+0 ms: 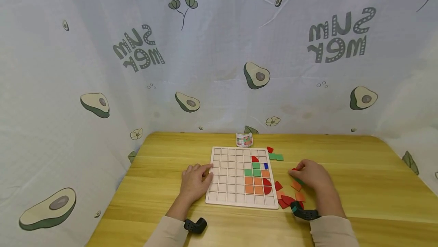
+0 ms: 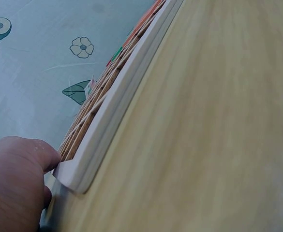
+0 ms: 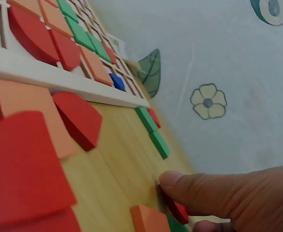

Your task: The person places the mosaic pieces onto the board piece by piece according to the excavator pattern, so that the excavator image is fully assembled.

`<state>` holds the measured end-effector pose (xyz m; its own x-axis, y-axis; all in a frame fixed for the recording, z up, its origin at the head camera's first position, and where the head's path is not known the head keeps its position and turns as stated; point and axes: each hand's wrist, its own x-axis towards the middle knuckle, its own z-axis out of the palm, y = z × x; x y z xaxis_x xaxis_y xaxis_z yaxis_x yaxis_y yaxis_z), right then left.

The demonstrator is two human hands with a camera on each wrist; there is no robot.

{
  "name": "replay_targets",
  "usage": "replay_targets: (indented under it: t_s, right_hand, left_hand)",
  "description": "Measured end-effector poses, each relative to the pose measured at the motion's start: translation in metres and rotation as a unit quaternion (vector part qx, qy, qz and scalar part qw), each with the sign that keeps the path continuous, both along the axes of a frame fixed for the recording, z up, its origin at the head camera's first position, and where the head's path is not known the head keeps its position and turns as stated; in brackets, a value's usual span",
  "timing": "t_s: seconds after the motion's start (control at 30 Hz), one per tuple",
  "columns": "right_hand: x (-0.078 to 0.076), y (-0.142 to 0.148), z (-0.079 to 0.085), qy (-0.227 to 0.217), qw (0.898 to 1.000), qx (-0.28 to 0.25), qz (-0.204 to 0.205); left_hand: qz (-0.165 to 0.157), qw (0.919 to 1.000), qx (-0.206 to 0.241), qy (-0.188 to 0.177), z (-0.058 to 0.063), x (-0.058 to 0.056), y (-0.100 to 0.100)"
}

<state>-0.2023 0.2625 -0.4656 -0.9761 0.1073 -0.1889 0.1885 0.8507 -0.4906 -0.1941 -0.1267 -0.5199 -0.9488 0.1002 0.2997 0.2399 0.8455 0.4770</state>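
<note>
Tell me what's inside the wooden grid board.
In the head view, the wooden grid board holds red pieces, orange pieces, green pieces and a blue piece toward its right side. What lies directly beneath them is covered.

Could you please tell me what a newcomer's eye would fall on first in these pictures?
Probably the pale grid board on the table, with bright pieces set in its right-hand part. Next, the right hand, pinching a red piece to the board's right, while the left hand touches its left edge. Behind hangs an avocado-print curtain.
</note>
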Motion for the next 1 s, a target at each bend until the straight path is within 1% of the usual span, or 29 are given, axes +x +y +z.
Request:
replay_targets:
  t_s: [0.1,0.23,0.33,0.47,0.53,0.73,0.87,1.0]
  right_hand:
    - [-0.001,-0.006,-0.004,0.012,1.000,0.007,0.000]
    - [-0.005,-0.013,-0.006,0.016,1.000,0.006,0.003]
    - [-0.007,-0.017,-0.007,0.021,1.000,0.002,0.017]
    - [-0.009,-0.018,-0.007,0.029,0.998,-0.008,0.049]
    - [-0.009,-0.017,-0.007,0.027,0.998,-0.012,0.051]
    - [-0.008,-0.015,-0.007,0.013,1.000,-0.008,0.004]
    - [-0.007,-0.017,-0.007,0.011,1.000,-0.007,-0.005]
    - [-0.003,-0.019,-0.007,-0.001,1.000,-0.006,-0.018]
  left_hand:
    - [0.000,1.0000,0.001,-0.001,-0.001,0.000,0.000]
    - [-0.003,1.0000,-0.001,0.003,-0.002,0.000,0.000]
    - [-0.006,1.0000,0.000,0.006,-0.002,-0.001,0.000]
    - [-0.006,0.9999,0.001,0.009,-0.002,-0.001,0.000]
    - [-0.007,0.9999,0.000,0.011,-0.002,-0.001,-0.001]
    - [-0.006,1.0000,-0.003,0.006,-0.001,-0.001,-0.001]
    - [-0.006,0.9999,-0.004,0.009,-0.002,-0.001,-0.001]
    - [-0.005,0.9999,-0.002,0.010,-0.003,-0.001,-0.001]
